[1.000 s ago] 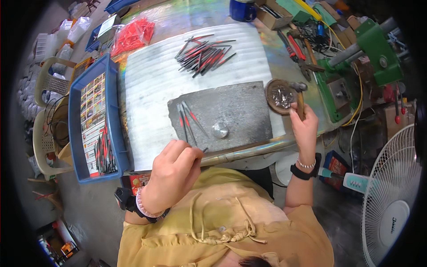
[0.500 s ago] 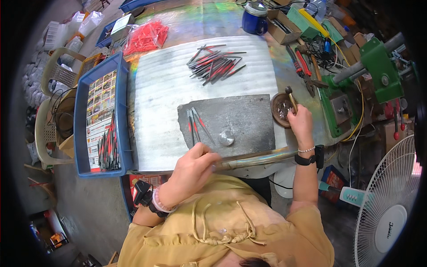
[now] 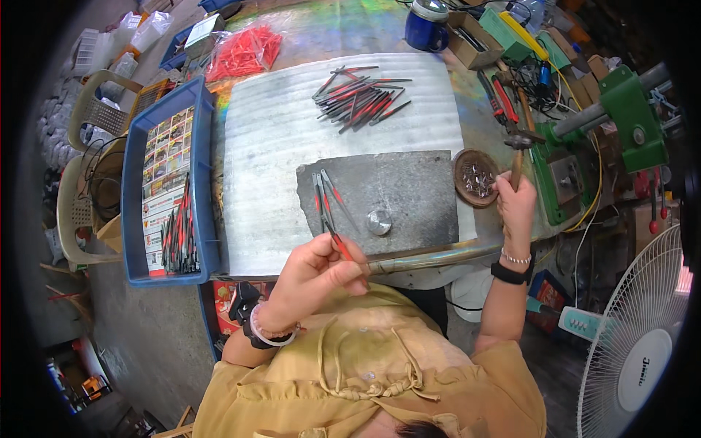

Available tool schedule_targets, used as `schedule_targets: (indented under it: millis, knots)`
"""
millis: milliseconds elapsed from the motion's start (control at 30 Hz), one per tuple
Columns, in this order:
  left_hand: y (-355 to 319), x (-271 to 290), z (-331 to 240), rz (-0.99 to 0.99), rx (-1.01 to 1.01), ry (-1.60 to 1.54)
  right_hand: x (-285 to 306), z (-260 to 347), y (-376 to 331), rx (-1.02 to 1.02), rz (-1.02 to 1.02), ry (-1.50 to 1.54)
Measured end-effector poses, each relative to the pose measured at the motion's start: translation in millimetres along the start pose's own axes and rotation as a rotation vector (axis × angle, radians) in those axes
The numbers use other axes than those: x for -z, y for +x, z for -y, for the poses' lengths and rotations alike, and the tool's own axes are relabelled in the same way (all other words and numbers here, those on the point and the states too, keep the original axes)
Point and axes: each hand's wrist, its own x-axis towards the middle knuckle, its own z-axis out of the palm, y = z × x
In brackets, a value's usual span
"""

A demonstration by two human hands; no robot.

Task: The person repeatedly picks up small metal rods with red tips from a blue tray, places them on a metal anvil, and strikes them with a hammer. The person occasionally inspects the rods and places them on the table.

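The left hand (image 3: 314, 274) grasps a slim red-and-black strip (image 3: 341, 247) between thumb and fingers, above the near edge of a flat grey stone slab (image 3: 416, 186); the pinch leaves much of the strip exposed, which appears to suit fine turning. The right hand (image 3: 517, 208) is closed around the wooden handle of a small metal-headed hammer (image 3: 516, 166), head pointing away from the body, with thumb and fingertips close to a round brown dish (image 3: 458, 182); whether they touch its rim or pinch anything cannot be determined. The dish contains small shiny metal pieces (image 3: 480, 177), its raised edge presumably preventing scatter. Further slim strips (image 3: 319, 197) lie side by side on the slab's left part, within the left hand's reach. A domed silver metal disc (image 3: 378, 221) rests nearer the slab's front edge, between the hands. A loose pile of red-and-black strips (image 3: 361, 102) lies beyond, on a white foam sheet (image 3: 266, 124) that probably protects them from the tabletop (image 3: 321, 33). A blue rectangular plastic tray (image 3: 205, 175) at left holds another bundle, its walls keeping the pieces together.
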Motion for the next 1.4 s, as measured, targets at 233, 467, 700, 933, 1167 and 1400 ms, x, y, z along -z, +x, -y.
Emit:
schedule_targets:
  millis: [233, 467, 700, 933, 1167, 1400]
  knots:
    - [12.4, -6.8, 10.8, 0.011, 0.155, -0.319, -20.1, 41.7, -103.6, -0.034, 0.419, 0.455]
    - [15.6, -13.9, 20.7, 0.038, 0.106, -0.511, -53.0, 50.2, -145.7, -0.125, 0.657, 0.601]
    - [15.9, -16.2, 29.1, 0.023, 0.077, -0.736, -65.1, 61.5, -165.2, -0.054, 0.624, 0.487]
    - [14.9, -12.7, 33.6, 0.070, 0.093, -0.846, -75.7, 58.9, -170.0, 0.146, 0.536, 0.369]
    - [15.2, -14.5, 36.8, 0.001, 0.085, -0.842, -86.2, 48.3, -169.0, 0.723, 0.303, 0.031]
    - [12.4, -14.3, 34.7, -0.055, 0.014, -0.737, -83.9, 40.1, -160.5, 0.496, 0.465, 0.023]
